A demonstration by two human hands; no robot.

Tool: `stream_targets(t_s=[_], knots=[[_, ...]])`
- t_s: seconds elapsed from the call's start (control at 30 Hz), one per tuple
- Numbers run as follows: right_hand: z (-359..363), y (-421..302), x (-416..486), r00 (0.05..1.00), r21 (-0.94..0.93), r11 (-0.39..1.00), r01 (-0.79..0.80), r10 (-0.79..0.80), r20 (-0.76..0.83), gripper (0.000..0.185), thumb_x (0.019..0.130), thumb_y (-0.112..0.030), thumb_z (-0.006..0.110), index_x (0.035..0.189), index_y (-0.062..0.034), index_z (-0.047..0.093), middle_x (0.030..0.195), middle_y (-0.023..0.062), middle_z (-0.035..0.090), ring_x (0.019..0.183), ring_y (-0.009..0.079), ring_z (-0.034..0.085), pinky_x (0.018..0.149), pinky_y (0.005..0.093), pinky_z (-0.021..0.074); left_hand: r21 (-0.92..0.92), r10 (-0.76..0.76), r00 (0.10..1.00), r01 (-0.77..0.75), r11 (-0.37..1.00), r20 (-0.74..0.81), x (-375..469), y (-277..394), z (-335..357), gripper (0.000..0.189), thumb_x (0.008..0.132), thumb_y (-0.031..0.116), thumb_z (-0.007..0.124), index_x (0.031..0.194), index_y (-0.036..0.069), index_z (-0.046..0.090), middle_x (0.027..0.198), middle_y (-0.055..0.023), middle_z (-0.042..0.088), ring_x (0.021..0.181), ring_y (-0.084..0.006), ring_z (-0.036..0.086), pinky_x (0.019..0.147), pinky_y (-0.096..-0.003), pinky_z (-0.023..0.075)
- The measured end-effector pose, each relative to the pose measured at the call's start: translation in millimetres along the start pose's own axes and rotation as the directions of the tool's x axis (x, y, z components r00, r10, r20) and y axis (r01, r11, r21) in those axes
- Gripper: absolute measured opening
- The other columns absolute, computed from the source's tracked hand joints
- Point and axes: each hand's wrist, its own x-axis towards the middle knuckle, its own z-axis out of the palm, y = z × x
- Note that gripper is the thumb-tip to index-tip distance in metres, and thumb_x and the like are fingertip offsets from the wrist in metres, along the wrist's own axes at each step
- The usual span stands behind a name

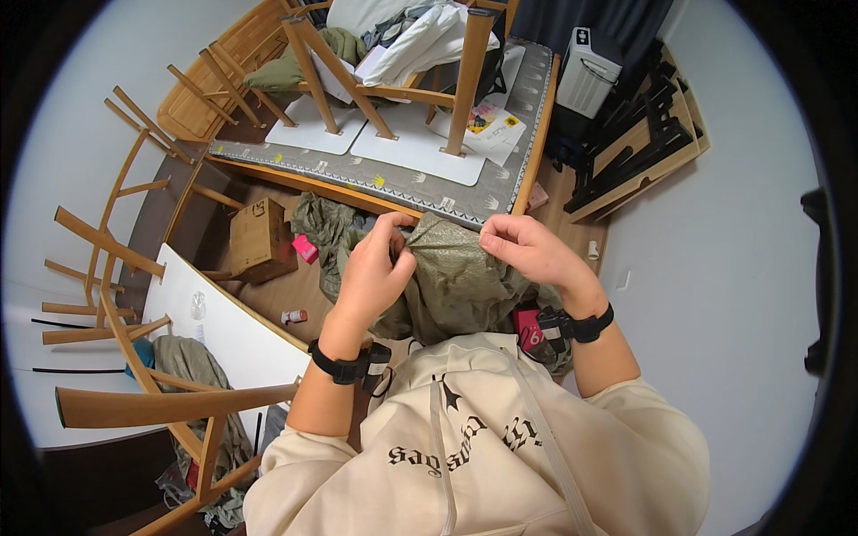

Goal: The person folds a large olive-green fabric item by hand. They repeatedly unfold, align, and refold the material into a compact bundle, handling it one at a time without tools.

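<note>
An olive-green woven plastic sack [449,275] hangs in front of my body, its upper edge stretched between my hands. My left hand [379,268] pinches one corner of that edge between thumb and fingers. At the other corner, my right hand [523,248] grips the material with thumb and forefinger. More crumpled sheeting of the same green [325,224] lies on the floor beyond my left hand. Both wrists wear black straps with small devices.
A bed with a grey patterned mattress [402,175] holds upturned wooden-legged stools and bedding. A cardboard box [258,241], a pink box [305,248] and a small bottle [294,317] lie on the floor. Upturned chairs stand on a white tabletop [228,335] at left; black metal frames [637,141] lean at right.
</note>
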Motion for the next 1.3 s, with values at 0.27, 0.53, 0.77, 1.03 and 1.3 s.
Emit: stream_targets(t_s=[0.27,0.53,0.77,1.03,1.3], knots=[[17.3,-0.1,12.3,0.960,0.141,0.983,-0.122,0.152,-0.234,0.025,0.107,-0.023,0.072,0.095,-0.0011,0.069,0.073,-0.0052,0.063,0.065,0.0041,0.059,0.060,0.0230,0.0470,0.124,0.168,0.966,-0.145,0.982,-0.198,-3.0,8.2,11.8,0.016,0.092,0.014,0.079,0.104,0.007,0.074,0.086,-0.0098,0.061,0.075,-0.0286,0.063,0.068,-0.0395,0.0522],[42.2,10.1,26.4,0.984,0.184,0.983,-0.012,0.044,-0.173,0.021,0.106,-0.018,0.073,0.097,0.0004,0.070,0.078,-0.0010,0.070,0.068,0.0053,0.063,0.062,0.0237,0.0505,0.194,0.150,0.987,-0.137,0.971,-0.050,-10.2,18.2,33.8,0.038,0.083,0.036,0.092,0.096,0.004,0.077,0.089,-0.0093,0.063,0.076,-0.0297,0.065,0.068,-0.0407,0.0543],[48.4,8.6,21.2,0.982,0.134,0.985,0.107,-0.083,-0.172,0.016,0.104,-0.017,0.074,0.104,-0.0009,0.073,0.090,-0.0011,0.071,0.081,0.0063,0.062,0.073,0.0268,0.0521,-0.052,0.028,0.996,-0.033,0.998,-0.089,-11.0,0.9,36.0,0.020,0.091,0.012,0.079,0.098,-0.005,0.071,0.087,-0.0117,0.062,0.074,-0.0255,0.061,0.067,-0.0367,0.0503],[34.9,9.5,9.0,0.960,-0.380,0.901,0.211,-0.263,-0.093,0.027,0.090,-0.022,0.086,0.108,-0.0071,0.073,0.105,0.0030,0.068,0.095,0.0171,0.062,0.082,0.0320,0.0506,-0.551,-0.170,0.985,0.135,0.823,-0.012,-9.6,-15.8,26.6,0.028,0.108,0.012,0.070,0.087,-0.005,0.062,0.081,0.0050,0.050,0.076,-0.0048,0.041,0.063,-0.0269,0.0369],[36.3,15.4,8.7,0.972,-0.236,0.960,0.150,-0.187,-0.145,0.015,0.100,-0.015,0.076,0.103,-0.0023,0.070,0.089,0.0008,0.065,0.082,0.0112,0.059,0.073,0.0283,0.0484,-0.551,-0.223,0.973,0.155,0.820,-0.057,-13.0,-14.6,23.0,0.022,0.105,0.018,0.077,0.104,-0.004,0.076,0.081,0.0070,0.063,0.077,-0.0038,0.051,0.068,-0.0252,0.0459]])
